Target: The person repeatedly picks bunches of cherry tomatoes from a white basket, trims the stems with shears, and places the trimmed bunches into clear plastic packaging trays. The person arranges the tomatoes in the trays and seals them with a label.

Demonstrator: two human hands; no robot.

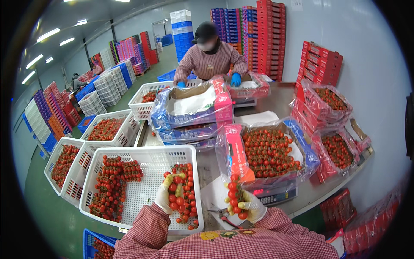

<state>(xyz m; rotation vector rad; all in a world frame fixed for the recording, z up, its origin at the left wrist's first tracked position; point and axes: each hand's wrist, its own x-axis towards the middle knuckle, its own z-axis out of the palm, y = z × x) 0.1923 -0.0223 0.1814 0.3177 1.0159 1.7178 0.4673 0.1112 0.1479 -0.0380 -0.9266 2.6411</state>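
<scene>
My left hand, in a whitish-yellow glove, grips a truss of cherry tomatoes over the right side of a white perforated plastic crate. More tomato trusses lie along that crate's left side. Gloved alike, my right hand holds another cherry tomato truss upright, between the crate and a digital scale. On the scale rests a plastic-lined cardboard box with rows of cherry tomato trusses. Red-handled pruning shears lie on the metal table below my right hand.
Across the table a co-worker in blue gloves handles lined boxes. A stack of lined boxes stands ahead, the top one holding white paper. Packed red boxes stand right. More tomato crates stand left. A blue crate sits low.
</scene>
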